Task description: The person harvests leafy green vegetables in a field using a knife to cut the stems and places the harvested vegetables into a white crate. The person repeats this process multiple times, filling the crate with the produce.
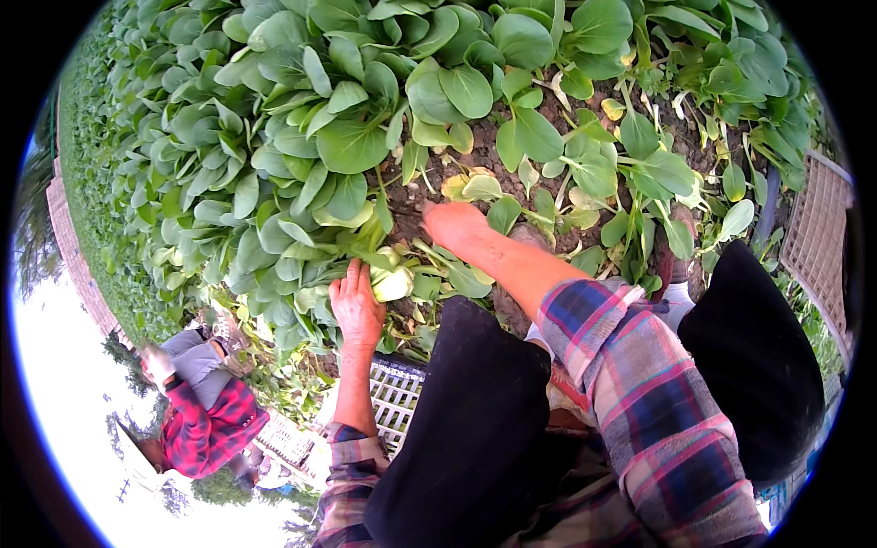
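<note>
My left hand [357, 305] is at the edge of the leafy rows, its fingers around a bok choy head [392, 283]. The pale, thick base of that head points to the right and its leaves run off to the left. My right hand [455, 225] is low over the bare soil [483, 147], curled, close to the base of standing bok choy plants [349, 147]. Its fingertips are blurred, and whether it holds anything is hidden. Loose green and yellowed leaves [483, 187] lie on the soil around it.
A white plastic crate [396, 397] stands beside my left forearm, partly behind my black-covered knee [473, 425]. Another crate [819, 212] is at the far right. At lower left a person in a red checked shirt [212, 428] bends near more pale crates [284, 438].
</note>
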The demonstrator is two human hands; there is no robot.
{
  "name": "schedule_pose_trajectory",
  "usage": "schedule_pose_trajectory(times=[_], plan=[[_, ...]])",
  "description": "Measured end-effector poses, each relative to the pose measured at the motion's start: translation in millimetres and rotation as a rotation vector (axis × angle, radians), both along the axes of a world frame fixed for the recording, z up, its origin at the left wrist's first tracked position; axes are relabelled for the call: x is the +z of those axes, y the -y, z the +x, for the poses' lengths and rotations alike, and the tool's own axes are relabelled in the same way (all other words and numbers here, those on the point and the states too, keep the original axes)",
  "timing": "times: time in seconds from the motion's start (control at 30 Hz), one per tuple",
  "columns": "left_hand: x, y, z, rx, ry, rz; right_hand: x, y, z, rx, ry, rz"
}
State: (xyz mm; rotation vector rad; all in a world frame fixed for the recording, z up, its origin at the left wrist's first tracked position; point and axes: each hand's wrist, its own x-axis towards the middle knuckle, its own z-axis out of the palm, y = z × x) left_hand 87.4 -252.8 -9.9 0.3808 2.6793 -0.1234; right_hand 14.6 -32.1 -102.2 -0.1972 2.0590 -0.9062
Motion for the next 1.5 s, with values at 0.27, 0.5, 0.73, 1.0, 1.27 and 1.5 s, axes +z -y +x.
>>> schedule_pose_trajectory(times=[0.27,0.5,0.73,1.0,1.27,1.5], plan=[[71,-29,18,-0.015,-0.027,0.306,36,-69,74,-0.288,0.008,-0.018],[155,-59,33,0.104,0.005,0.567,123,-117,71,-0.888,-0.150,-0.519],[268,-70,38,0.411,0.176,1.116,272,-121,58,-0.738,0.051,-1.091],[309,-53,76,0.459,0.017,1.283,345,-130,85,-0.548,-0.083,-0.893],[323,-94,115,0.330,-0.035,1.490,360,-140,92,-0.573,-0.314,-0.803],[306,-102,166,0.384,-0.027,1.791,357,-166,90,-0.395,-0.945,-0.012]])
